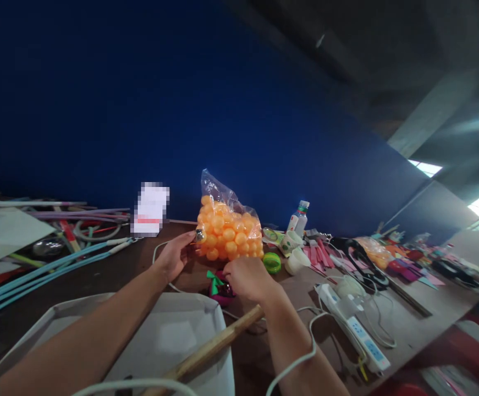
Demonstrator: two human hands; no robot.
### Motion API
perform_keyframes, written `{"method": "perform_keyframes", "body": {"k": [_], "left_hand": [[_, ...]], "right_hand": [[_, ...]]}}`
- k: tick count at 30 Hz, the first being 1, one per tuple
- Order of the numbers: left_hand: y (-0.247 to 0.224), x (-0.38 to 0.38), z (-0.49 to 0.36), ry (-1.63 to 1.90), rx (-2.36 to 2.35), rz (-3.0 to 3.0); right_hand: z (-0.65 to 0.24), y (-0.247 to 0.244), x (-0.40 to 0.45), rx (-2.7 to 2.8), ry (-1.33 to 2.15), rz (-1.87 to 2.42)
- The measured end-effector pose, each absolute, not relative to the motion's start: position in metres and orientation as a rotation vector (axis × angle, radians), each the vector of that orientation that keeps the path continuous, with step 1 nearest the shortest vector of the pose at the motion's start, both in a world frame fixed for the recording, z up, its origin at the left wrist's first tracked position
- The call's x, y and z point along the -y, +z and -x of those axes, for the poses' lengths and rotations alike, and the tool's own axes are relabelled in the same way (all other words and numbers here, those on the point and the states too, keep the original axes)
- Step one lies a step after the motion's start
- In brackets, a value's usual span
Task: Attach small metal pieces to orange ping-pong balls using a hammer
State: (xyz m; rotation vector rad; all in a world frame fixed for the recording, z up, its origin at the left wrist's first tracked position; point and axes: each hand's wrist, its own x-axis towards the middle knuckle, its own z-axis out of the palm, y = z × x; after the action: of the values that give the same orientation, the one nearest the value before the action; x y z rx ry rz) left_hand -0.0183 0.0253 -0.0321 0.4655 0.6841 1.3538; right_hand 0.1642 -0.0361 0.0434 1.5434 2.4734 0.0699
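Note:
My left hand (pixel 176 254) is closed, with a small shiny dark object (pixel 199 235) at its fingertips, too small to name. Just behind it stands a clear plastic bag of orange balls (pixel 229 231), upright against the blue wall. My right hand (pixel 247 278) is closed, its curled fingers at the edge of a dark pink shiny item with a green ribbon (pixel 218 287) on the table in front of the bag. The fingertips are partly hidden. A green striped ball (pixel 271 263) lies right of my right hand.
A white tray (pixel 173 316) and a wooden stick (pixel 218 344) lie under my forearms. Blue rods (pixel 70 258) and loose items crowd the left. On the right are a white cup (pixel 297 262), a bottle (pixel 301 217), a power strip (pixel 361 333) with cables, and craft scraps.

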Motion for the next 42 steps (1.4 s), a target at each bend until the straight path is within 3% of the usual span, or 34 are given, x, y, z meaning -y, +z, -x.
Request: {"method": "perform_keyframes", "body": {"k": [42], "left_hand": [[-0.036, -0.024, 0.019, 1.309, -0.67, -0.58]], "right_hand": [[-0.148, 0.027, 0.039, -2.469, 0.121, -1.469]]}}
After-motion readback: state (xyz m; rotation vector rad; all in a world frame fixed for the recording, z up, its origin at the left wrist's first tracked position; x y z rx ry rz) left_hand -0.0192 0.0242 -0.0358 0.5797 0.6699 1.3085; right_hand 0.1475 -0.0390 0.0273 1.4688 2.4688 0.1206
